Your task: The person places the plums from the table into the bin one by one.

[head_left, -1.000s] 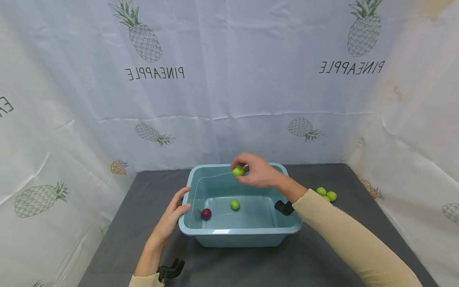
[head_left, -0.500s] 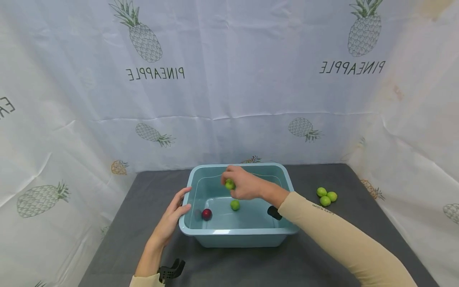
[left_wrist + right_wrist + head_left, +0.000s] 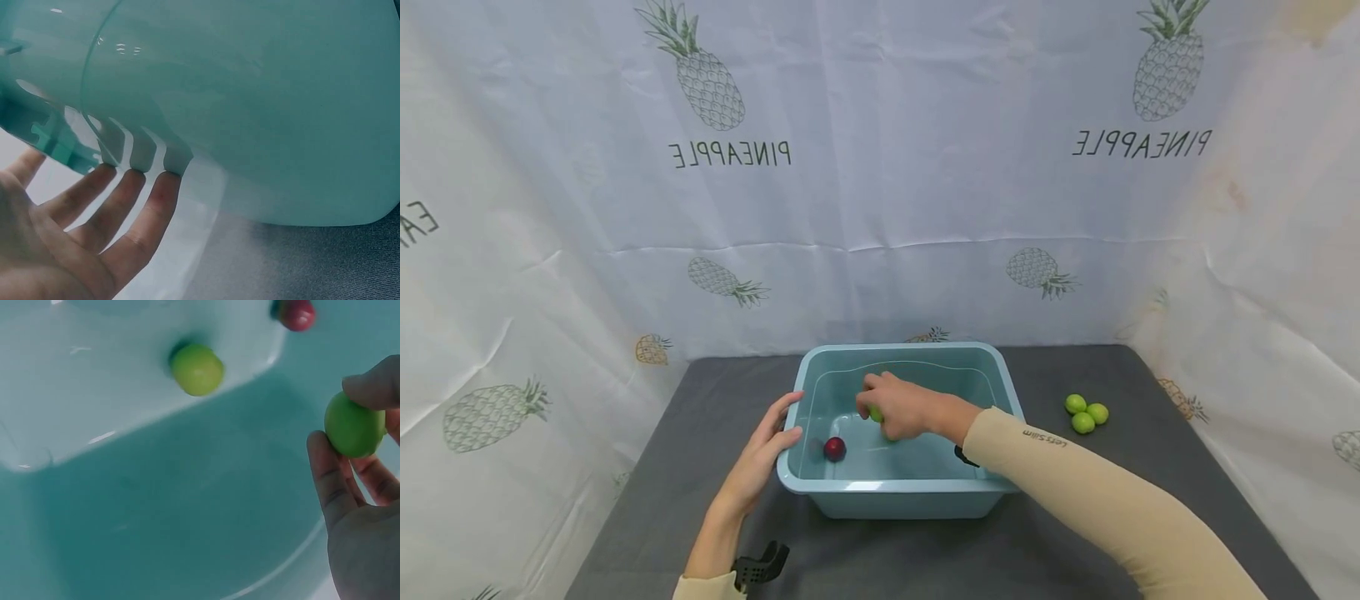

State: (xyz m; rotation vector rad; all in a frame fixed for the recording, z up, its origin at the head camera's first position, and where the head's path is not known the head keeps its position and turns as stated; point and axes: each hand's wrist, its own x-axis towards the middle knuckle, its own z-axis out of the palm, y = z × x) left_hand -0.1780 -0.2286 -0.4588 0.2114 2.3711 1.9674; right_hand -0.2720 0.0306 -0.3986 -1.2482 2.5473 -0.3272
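In the head view my right hand [image 3: 901, 407] is inside the light blue plastic basin [image 3: 902, 486], low over its floor. Thumb and fingers pinch a green lime [image 3: 354, 425], seen best in the right wrist view. A second lime [image 3: 197, 370] lies on the basin floor, mostly hidden behind the right hand in the head view. Left of it a dark red plum [image 3: 834, 449] rests on the floor. My left hand [image 3: 752, 467] touches the basin's left side. Its fairly straight fingertips [image 3: 167, 187] press against the outer wall in the left wrist view.
Three more limes [image 3: 1083, 422] sit close together on the dark grey tabletop [image 3: 745, 379], right of the basin. White cloth [image 3: 880, 208] printed with pineapples hangs behind the table and along both sides.
My right hand has moved down and slightly left, from above the basin's back rim to deep inside it, carrying the lime. My left hand has stayed at the basin's left side.
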